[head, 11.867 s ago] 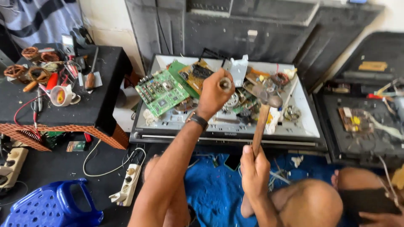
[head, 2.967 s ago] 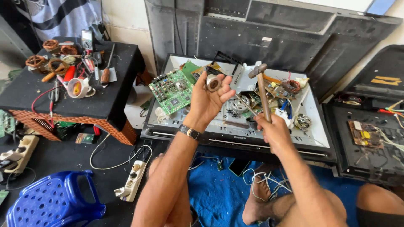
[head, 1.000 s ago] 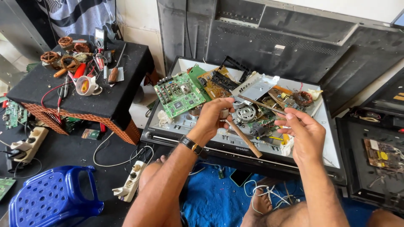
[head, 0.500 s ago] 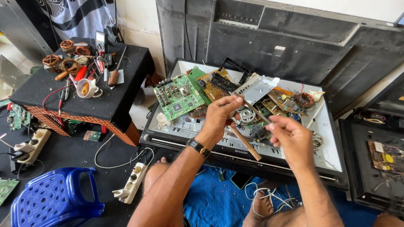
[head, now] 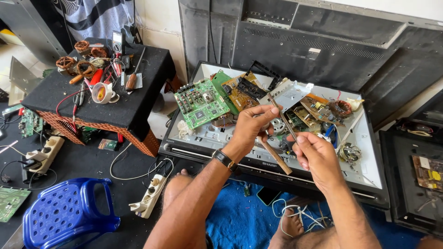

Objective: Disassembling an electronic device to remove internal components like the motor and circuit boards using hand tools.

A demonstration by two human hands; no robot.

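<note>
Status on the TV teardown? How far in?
Done: back cover off, boards piled loose in the open chassis, green board lifted out. In hand: left hand and right hand grip a wooden-handled tool. Left: the remaining boards.

**One head-worn view, looking steeply down**

A single camera sits on the person's head and faces forward and down over both forearms. The left hand (head: 251, 127) and right hand (head: 316, 157) meet near the centre, close to the lens. Beyond them lies the opened television chassis (head: 194, 145); the black side table (head: 134, 108) fills the upper left.
</note>
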